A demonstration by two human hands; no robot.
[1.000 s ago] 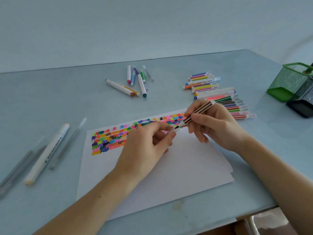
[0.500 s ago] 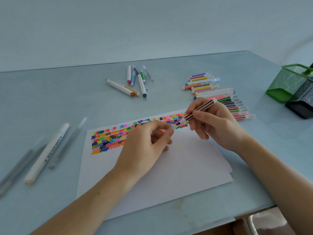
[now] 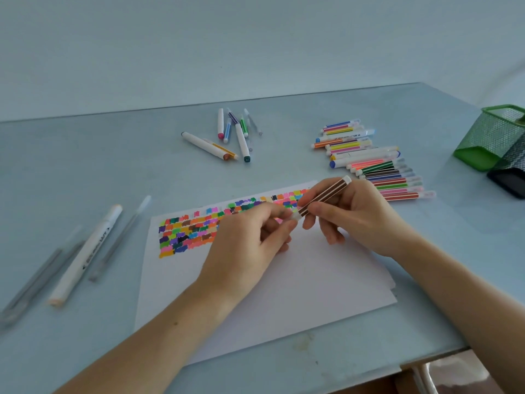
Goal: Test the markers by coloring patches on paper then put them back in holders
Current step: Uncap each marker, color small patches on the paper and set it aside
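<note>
Brown-striped marker [image 3: 324, 196] sits btwn both hands, tilted, far end up-right, above the far edge of the paper [image 3: 284, 280]. Right hand [image 3: 358, 217] grips the barrel w/ thumb + curled fingers; left hand [image 3: 250, 243] pinches the whitish cap [image 3: 294, 216] at the marker's near-left end. Can't tell if cap is fully seated. Colour patches [image 3: 193, 231] fill a band along the paper's far-left part, running right under the hands. Right of the hands: row of striped markers [image 3: 377, 169] lying side by side on the table [image 3: 85, 172]. Far centre: small loose group of markers [image 3: 233, 135]. Left: big white marker [image 3: 85, 254] plus a few grey pens [image 3: 37, 277]. Far right edge: green mesh holder [image 3: 494, 137], dark holder [image 3: 508, 174] touching it on the near side.
</note>
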